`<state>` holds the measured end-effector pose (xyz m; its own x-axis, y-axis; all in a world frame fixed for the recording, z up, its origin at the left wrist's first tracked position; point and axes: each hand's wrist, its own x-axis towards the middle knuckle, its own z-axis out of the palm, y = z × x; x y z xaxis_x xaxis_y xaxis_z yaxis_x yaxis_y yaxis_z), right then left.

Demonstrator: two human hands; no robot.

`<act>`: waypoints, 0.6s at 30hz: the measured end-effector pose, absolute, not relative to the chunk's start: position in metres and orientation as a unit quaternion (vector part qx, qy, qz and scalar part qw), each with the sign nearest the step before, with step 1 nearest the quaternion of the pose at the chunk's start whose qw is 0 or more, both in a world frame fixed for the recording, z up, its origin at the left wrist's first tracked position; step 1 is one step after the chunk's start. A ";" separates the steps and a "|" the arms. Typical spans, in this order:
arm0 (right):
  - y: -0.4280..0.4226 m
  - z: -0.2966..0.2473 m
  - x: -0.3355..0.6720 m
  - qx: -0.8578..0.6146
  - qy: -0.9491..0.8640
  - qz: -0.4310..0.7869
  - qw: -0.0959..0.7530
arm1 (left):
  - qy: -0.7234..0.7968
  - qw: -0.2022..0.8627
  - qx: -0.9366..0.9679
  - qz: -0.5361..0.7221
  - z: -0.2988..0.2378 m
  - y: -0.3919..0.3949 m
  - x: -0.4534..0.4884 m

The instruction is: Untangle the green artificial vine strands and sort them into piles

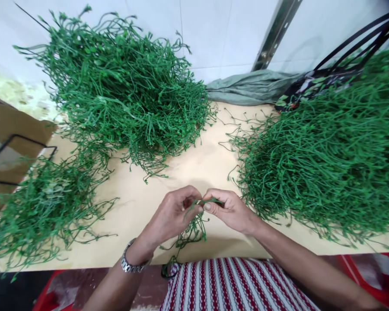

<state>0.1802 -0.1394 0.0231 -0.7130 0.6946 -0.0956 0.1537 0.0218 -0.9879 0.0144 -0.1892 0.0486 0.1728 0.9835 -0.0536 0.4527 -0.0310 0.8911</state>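
My left hand (171, 212) and my right hand (232, 211) meet fingertip to fingertip above the table's front part. Both are closed in a pinch. A thin green stem (214, 200) runs between them, gripped at the left fingertips and between my right thumb and forefinger. Just below my left hand is a small bunch of green stems (194, 231); whether its fingers also hold that bunch I cannot tell. To the right of my right hand lies a large heap of green stems with small budded tips (324, 168).
Another tall heap of stems (126, 90) stands at the back left, and a looser pile (48, 211) lies front left. A cardboard box (16, 116) with a black wire frame (29, 138) borders the left. Grey-green cloth (249, 88) lies against the tiled wall. The table (194, 166) is pale.
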 end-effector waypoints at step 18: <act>-0.145 0.041 0.208 -0.210 -0.731 0.641 0.100 | 0.421 0.286 0.849 0.141 0.083 -0.197 0.014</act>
